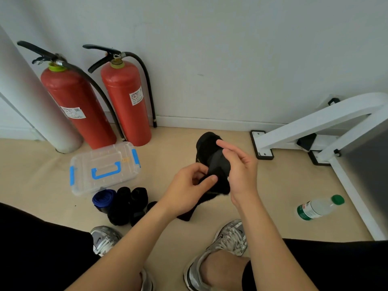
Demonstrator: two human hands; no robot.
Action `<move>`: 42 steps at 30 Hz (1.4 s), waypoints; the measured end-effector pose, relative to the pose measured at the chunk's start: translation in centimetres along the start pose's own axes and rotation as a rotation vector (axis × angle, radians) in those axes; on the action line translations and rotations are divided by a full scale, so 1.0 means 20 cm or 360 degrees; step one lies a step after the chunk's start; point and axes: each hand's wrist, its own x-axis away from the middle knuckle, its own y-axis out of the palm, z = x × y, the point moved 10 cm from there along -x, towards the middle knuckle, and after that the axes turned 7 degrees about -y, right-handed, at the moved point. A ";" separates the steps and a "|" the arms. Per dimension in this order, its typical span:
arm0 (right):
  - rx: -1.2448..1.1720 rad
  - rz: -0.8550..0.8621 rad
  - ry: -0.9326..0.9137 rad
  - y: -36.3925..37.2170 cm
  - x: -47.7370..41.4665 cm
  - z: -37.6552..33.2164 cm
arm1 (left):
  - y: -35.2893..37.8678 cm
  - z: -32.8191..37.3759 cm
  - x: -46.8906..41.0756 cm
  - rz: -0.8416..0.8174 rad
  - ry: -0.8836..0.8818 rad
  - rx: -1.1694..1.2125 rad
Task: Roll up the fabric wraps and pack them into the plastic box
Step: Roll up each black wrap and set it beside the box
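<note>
- While both hands are up over the floor (174,148), the left hand (186,185) pinches the black wrap (218,166) between thumb and fingers.
- The right hand (241,171) curls round its other side.
- The plastic box (105,166), lid on, stands at the left on the floor.
- Rolled wraps (126,204), one blue and the others black, lie just beside it.

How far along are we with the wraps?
Done: a blue roll and black rolls lie on the floor beside the plastic box. In hand: the left hand and right hand hold a black wrap, partly rolled, its tail trailing down. Left: finish this roll, open the box, whose lid is on, and pack everything.
</note>
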 end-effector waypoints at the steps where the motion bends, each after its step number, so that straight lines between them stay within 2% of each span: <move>1: -0.0004 0.0009 0.0000 0.00 0.00 0.00 | 0.02 0.01 0.00 -0.0053 0.0021 0.0028; 4: -0.0237 0.0167 0.0112 -0.06 -0.01 0.04 | 0.09 -0.02 0.03 -0.0389 0.0004 -0.0075; 6: -0.0444 0.0293 0.0232 -0.14 -0.03 0.06 | 0.15 -0.08 0.07 -0.0657 -0.0092 -0.0234; 7: -0.0420 0.0325 0.0253 -0.19 -0.05 0.05 | 0.16 -0.11 0.09 -0.0709 -0.0180 -0.0253; 9: -0.0213 0.0343 0.0221 -0.26 -0.09 0.02 | 0.13 -0.15 0.09 -0.0612 -0.0338 -0.0179; 11: -0.0024 0.0327 0.0169 -0.30 -0.10 -0.02 | 0.05 -0.14 0.08 -0.0389 -0.0357 -0.0056; 15: 0.0192 0.0131 0.0079 -0.29 -0.11 -0.08 | -0.10 -0.10 0.04 -0.0044 -0.0288 0.0052; 21: 0.0421 -0.0333 0.0196 -0.20 -0.08 -0.05 | -0.15 -0.09 0.00 0.0020 -0.0182 0.0065; 26: 0.0364 -0.0566 0.0210 -0.13 -0.04 -0.12 | -0.07 -0.20 0.01 -0.0255 -0.0413 -0.0020; 31: 0.0300 -0.0918 0.0324 -0.01 0.04 -0.16 | 0.07 -0.17 0.06 -0.0755 -0.0232 -0.0159; 35: 0.0206 -0.1045 0.0391 0.04 0.09 -0.17 | 0.14 -0.08 0.08 -0.0917 0.0004 -0.0180; 38: 0.0261 -0.1045 0.0418 0.04 0.09 -0.17 | 0.10 -0.12 0.04 -0.0758 -0.0051 -0.0233; 40: 0.0446 -0.0987 0.0443 0.01 0.07 -0.17 | 0.01 -0.17 0.00 -0.0469 -0.0107 -0.0405; 42: 0.0804 -0.0982 0.0548 -0.03 0.06 -0.13 | -0.08 -0.18 -0.03 -0.0167 -0.0108 -0.0702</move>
